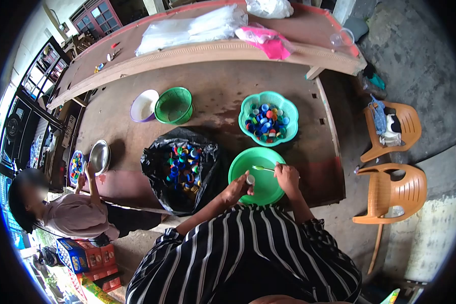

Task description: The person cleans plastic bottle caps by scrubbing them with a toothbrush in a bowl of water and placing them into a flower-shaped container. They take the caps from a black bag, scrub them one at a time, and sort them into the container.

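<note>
Over a green plastic basin point(236, 165), my left hand point(236, 190) has its fingers closed round a small white bottle cap point(250, 179). My right hand point(288, 178) grips a slim toothbrush point(262, 168) with a light green and white head, which points left above the basin, apart from the cap. Just beyond the basin stands a scalloped turquoise basket point(245, 109) holding many coloured bottle caps point(268, 121). To the left of my left hand, an open black plastic bag point(207, 152) contains more coloured caps point(182, 164).
A white bowl point(143, 107) and green basket point(174, 104) stand farther back. At left, a person point(76, 215) holds a metal bowl point(101, 156) near a tray of caps point(77, 166). A raised shelf point(202, 55) bears plastic bags point(192, 30). Orange chairs point(397, 195) stand right.
</note>
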`<move>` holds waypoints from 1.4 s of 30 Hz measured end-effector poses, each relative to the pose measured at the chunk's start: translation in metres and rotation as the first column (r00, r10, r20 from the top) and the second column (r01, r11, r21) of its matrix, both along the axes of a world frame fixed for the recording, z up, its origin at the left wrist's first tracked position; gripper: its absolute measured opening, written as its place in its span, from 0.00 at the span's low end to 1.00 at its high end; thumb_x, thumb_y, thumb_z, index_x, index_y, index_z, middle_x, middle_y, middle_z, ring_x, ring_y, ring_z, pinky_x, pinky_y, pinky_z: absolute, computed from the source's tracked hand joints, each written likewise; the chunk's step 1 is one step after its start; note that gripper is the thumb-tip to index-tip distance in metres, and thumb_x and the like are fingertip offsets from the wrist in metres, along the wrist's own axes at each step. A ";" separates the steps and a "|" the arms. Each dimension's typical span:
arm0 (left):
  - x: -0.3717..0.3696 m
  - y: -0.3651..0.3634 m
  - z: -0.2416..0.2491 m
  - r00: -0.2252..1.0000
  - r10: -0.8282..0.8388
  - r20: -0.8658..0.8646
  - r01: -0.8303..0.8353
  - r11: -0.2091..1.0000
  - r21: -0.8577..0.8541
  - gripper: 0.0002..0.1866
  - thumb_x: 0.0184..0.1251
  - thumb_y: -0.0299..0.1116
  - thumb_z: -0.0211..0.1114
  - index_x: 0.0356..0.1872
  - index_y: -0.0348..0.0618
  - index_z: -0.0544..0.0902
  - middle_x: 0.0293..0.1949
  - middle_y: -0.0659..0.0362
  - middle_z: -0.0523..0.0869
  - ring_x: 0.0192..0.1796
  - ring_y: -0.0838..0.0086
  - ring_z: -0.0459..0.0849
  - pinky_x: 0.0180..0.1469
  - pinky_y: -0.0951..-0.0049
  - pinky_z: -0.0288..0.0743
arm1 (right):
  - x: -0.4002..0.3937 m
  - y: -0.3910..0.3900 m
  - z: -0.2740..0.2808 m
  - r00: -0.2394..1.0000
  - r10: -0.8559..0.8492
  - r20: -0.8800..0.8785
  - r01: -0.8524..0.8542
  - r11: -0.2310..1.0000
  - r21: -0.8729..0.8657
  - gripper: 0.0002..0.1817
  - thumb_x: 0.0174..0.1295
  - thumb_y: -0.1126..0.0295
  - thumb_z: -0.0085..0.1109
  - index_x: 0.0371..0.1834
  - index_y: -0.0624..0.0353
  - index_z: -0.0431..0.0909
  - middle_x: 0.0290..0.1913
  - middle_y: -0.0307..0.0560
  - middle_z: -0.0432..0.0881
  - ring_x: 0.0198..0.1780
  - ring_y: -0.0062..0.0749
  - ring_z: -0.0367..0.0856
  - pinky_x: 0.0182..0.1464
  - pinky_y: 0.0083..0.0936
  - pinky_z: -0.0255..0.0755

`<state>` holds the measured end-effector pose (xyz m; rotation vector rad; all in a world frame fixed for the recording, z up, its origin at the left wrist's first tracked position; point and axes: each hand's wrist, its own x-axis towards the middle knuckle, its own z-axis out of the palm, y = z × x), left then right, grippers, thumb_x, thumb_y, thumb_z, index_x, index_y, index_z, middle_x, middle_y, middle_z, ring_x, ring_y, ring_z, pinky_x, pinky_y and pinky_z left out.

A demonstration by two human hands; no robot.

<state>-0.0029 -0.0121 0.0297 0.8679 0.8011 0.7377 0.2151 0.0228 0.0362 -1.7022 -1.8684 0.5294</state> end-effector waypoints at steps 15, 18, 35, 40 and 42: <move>0.003 0.048 -0.014 0.999 -0.032 -0.038 0.041 0.970 0.240 0.23 0.73 0.49 0.50 0.54 0.39 0.67 0.44 0.53 0.73 0.43 0.71 0.78 0.48 0.73 0.75 | 0.024 -0.009 0.000 0.980 -0.106 0.168 0.118 0.991 -0.060 0.22 0.65 0.59 0.45 0.17 0.58 0.78 0.20 0.49 0.80 0.25 0.49 0.80 0.34 0.43 0.73; 0.024 0.106 0.017 0.990 0.119 -0.075 -0.103 0.977 0.188 0.31 0.68 0.47 0.58 0.65 0.41 0.62 0.57 0.50 0.67 0.57 0.64 0.75 0.63 0.66 0.65 | 0.032 -0.010 0.010 0.975 -0.188 0.115 0.201 0.973 -0.114 0.22 0.66 0.59 0.44 0.18 0.58 0.78 0.21 0.49 0.81 0.27 0.50 0.81 0.36 0.44 0.73; -0.135 0.031 -0.049 0.089 0.824 -0.559 -0.076 0.566 0.821 0.09 0.57 0.25 0.61 0.40 0.42 0.82 0.42 0.52 0.81 0.46 0.56 0.76 0.51 0.60 0.68 | 0.031 -0.034 -0.011 0.981 -0.193 -0.001 0.191 0.974 -0.119 0.24 0.71 0.53 0.40 0.25 0.56 0.78 0.29 0.50 0.82 0.34 0.52 0.80 0.38 0.44 0.70; -0.184 -0.007 -0.090 0.061 0.756 -0.651 -0.022 0.654 0.757 0.18 0.53 0.22 0.57 0.47 0.43 0.81 0.43 0.53 0.80 0.47 0.57 0.75 0.53 0.62 0.68 | 0.015 -0.039 -0.022 0.995 -0.060 0.086 0.062 0.998 -0.017 0.20 0.70 0.54 0.43 0.31 0.57 0.78 0.31 0.51 0.82 0.34 0.51 0.80 0.36 0.43 0.71; -0.183 -0.010 -0.094 0.043 0.789 -0.613 -0.040 0.614 0.788 0.18 0.53 0.22 0.57 0.48 0.43 0.81 0.43 0.53 0.81 0.48 0.57 0.76 0.53 0.62 0.69 | 0.009 -0.039 -0.023 0.984 -0.004 0.180 0.016 0.998 -0.065 0.18 0.68 0.55 0.47 0.37 0.58 0.77 0.34 0.51 0.81 0.36 0.49 0.81 0.37 0.43 0.72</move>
